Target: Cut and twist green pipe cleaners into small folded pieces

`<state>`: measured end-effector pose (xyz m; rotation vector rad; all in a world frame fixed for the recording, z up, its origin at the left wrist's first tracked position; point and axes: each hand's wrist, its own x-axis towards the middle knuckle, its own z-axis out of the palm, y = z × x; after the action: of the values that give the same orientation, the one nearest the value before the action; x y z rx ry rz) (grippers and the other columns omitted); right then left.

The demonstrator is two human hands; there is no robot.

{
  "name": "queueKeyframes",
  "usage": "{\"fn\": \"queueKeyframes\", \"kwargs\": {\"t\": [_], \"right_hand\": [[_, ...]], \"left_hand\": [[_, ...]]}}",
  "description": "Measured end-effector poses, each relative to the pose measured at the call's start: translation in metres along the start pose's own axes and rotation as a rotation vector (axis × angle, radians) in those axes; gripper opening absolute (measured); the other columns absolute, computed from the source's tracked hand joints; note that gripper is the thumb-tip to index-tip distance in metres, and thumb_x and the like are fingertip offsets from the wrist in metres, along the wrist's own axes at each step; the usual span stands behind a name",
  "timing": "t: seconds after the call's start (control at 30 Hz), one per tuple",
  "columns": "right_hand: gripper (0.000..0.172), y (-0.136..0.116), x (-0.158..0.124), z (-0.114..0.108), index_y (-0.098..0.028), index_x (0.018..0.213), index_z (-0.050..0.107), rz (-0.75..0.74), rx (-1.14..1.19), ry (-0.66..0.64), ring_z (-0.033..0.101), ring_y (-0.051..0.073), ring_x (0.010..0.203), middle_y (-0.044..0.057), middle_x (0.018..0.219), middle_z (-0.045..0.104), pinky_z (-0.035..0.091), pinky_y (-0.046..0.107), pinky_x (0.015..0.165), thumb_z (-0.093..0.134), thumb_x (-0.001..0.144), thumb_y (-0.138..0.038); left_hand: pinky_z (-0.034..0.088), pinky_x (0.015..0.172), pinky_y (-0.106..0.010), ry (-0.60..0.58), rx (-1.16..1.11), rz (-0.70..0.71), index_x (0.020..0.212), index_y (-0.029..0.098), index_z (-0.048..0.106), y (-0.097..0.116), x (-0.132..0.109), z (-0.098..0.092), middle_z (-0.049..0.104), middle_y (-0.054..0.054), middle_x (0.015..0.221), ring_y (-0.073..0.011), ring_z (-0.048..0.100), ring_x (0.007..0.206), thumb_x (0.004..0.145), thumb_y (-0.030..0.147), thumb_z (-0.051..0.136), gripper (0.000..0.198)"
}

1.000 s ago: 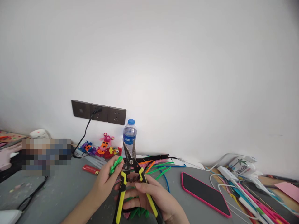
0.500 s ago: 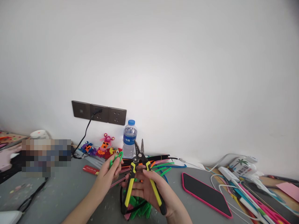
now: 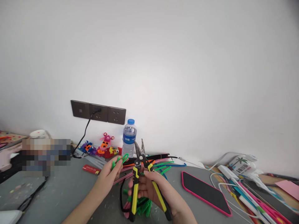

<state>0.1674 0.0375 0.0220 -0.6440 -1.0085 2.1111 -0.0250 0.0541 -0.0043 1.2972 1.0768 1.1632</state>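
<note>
Pinched in my left hand is a bent green pipe cleaner, its loop sticking out past the fingertips. My right hand holds black-and-yellow wire strippers upright, with the jaws apart and the handles spread. The jaws stand to the right of the green loop, not touching it. Below my right hand lies a heap of green pipe cleaner pieces, partly hidden by the handles. Several long pipe cleaners in green, pink, orange and black lie behind the hands.
A water bottle stands against the wall beside small pipe cleaner figures. A red packet lies to the left. On the right are a pink-cased phone, white cables and pink scissors. A black cord hangs from the socket.
The wire strippers have tilted and shifted slightly right and down with my right hand. My left hand has moved a little right, and the green loop leans further right.
</note>
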Motion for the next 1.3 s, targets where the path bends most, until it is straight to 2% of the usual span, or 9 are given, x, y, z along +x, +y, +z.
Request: {"fn": "queueKeyframes", "kwargs": {"t": [0.1,0.2,0.3,0.43,0.57,0.7,0.83,0.97,1.3], "right_hand": [[0.04,-0.001,-0.005,0.003,-0.009,0.104,0.062,0.05,-0.026,-0.067,0.07,0.021,0.068,0.015,0.086,0.072,0.045,0.027,0.063,0.062,0.081,-0.041],[0.035,-0.001,-0.007,0.007,-0.01,0.102,0.061,0.079,-0.078,-0.104,0.07,0.02,0.066,0.014,0.083,0.072,0.044,0.026,0.062,0.062,0.082,-0.038],[0.031,0.003,-0.006,0.009,-0.011,0.096,0.059,0.114,-0.122,-0.078,0.069,0.018,0.064,0.012,0.078,0.072,0.044,0.023,0.058,0.061,0.083,-0.039],[0.031,0.009,-0.002,0.007,-0.013,0.092,0.055,0.174,-0.155,-0.05,0.069,0.016,0.062,0.011,0.075,0.072,0.043,0.02,0.054,0.061,0.082,-0.042],[0.037,0.011,0.001,0.005,-0.013,0.093,0.054,0.177,-0.151,-0.027,0.069,0.017,0.06,0.011,0.075,0.072,0.043,0.02,0.051,0.062,0.081,-0.047],[0.039,0.011,0.003,0.007,-0.012,0.088,0.056,0.176,-0.129,-0.013,0.069,0.017,0.059,0.013,0.076,0.072,0.044,0.021,0.051,0.063,0.079,-0.049],[0.043,0.013,0.005,0.007,-0.01,0.097,0.06,0.143,-0.11,0.003,0.068,0.017,0.057,0.011,0.073,0.071,0.044,0.021,0.051,0.06,0.081,-0.05],[0.042,0.017,0.007,0.006,-0.01,0.096,0.063,0.113,-0.107,0.021,0.065,0.015,0.052,0.008,0.067,0.068,0.041,0.02,0.048,0.06,0.082,-0.049],[0.041,0.024,0.012,0.008,-0.013,0.075,0.057,0.15,-0.076,0.088,0.058,0.015,0.048,0.002,0.06,0.061,0.05,0.03,0.052,0.064,0.073,-0.054]], "left_hand": [[0.027,0.045,-0.021,0.117,0.109,0.079,0.08,0.02,0.056,-0.003,0.003,-0.003,0.031,0.009,0.055,-0.011,0.03,0.046,0.087,0.055,0.048,0.037],[0.036,0.047,-0.024,0.245,0.248,0.152,0.084,0.019,0.061,-0.005,0.004,-0.007,0.045,0.006,0.051,-0.0154,0.045,0.048,0.088,0.052,0.047,0.036],[0.045,0.053,-0.026,0.313,0.368,0.222,0.092,0.019,0.064,-0.003,0.004,-0.009,0.059,0.001,0.058,-0.02,0.058,0.057,0.09,0.049,0.045,0.035],[0.05,0.059,-0.029,0.362,0.521,0.28,0.099,0.018,0.064,0.001,0.0,-0.008,0.07,-0.005,0.072,-0.0237,0.066,0.068,0.091,0.046,0.043,0.035],[0.052,0.064,-0.031,0.367,0.64,0.335,0.098,0.017,0.062,0.001,-0.001,-0.008,0.073,-0.009,0.083,-0.0256,0.069,0.076,0.094,0.042,0.038,0.034],[0.053,0.062,-0.029,0.335,0.745,0.487,0.101,0.018,0.06,-0.007,0.0,-0.011,0.073,-0.009,0.082,-0.0244,0.07,0.072,0.094,0.035,0.038,0.029],[0.053,0.062,-0.026,0.286,0.841,0.608,0.105,0.02,0.058,-0.015,0.0,-0.012,0.072,-0.008,0.09,-0.0217,0.07,0.074,0.095,0.026,0.038,0.023],[0.051,0.056,-0.023,0.267,0.927,0.649,0.107,0.021,0.055,-0.017,-0.001,-0.014,0.073,-0.008,0.09,-0.0208,0.072,0.072,0.094,0.02,0.037,0.023],[0.051,0.052,-0.023,0.275,1.047,0.658,0.11,0.022,0.056,-0.015,-0.001,-0.016,0.075,-0.008,0.092,-0.0213,0.073,0.069,0.09,0.015,0.035,0.03]]}}
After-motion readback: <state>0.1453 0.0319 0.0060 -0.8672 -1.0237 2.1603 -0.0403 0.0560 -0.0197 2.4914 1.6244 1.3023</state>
